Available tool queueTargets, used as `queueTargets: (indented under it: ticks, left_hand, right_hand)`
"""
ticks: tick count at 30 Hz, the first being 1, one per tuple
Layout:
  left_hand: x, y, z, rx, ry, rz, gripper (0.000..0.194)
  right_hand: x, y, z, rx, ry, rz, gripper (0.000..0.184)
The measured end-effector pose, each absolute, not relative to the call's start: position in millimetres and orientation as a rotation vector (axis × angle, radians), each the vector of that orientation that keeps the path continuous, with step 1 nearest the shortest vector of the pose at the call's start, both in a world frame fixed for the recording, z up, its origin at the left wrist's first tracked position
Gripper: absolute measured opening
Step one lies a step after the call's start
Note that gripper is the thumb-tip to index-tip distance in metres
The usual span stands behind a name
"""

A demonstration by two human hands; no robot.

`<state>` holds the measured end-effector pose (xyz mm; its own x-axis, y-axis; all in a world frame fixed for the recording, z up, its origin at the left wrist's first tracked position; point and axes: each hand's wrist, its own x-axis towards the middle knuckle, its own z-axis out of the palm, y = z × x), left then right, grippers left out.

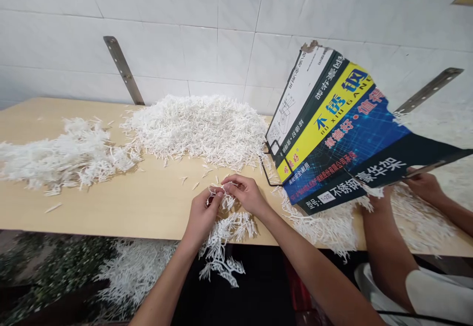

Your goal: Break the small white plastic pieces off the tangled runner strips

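My left hand (204, 212) and my right hand (247, 195) meet just above the near part of the table. Fingertips of both hands pinch a small cluster of thin white branched plastic pieces (228, 201). Directly below, a linked strand of the same white pieces (221, 262) hangs over the table's front edge. Behind my hands lies a large heap of loose white pieces (199, 129). A smaller white pile (62, 156) spreads out to the left. Several single pieces are scattered between the heaps and my hands.
A printed cardboard sheet (325, 134) stands tilted in a black wire holder (266, 171) on the wooden table (155, 208). Beyond it, a co-worker's hands (424, 185) are among more white pieces. Metal brackets (123, 70) stick up along the tiled wall. White pieces (136, 272) also lie below the table.
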<state>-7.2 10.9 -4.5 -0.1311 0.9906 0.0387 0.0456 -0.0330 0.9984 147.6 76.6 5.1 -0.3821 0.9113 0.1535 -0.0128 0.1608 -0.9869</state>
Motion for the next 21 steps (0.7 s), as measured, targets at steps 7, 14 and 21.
queueTargets:
  ticks: [7, 14, 21]
  left_hand:
    - [-4.0, 12.1, -3.5, 1.161, 1.338, 1.296, 0.033]
    - [-4.2, 11.9, -6.9, 0.991, 1.333, 1.379, 0.036]
    - [-3.9, 11.1, 1.3, 1.285, 1.358, 1.251, 0.039]
  right_hand:
    - [152.5, 77.9, -0.6, -0.895, -1.544, 1.527, 0.051]
    - [157.2, 72.8, 12.4, -0.773, -1.853, 1.360, 0.057]
    - [149.8, 74.4, 5.5, -0.947, -1.697, 1.367, 0.049]
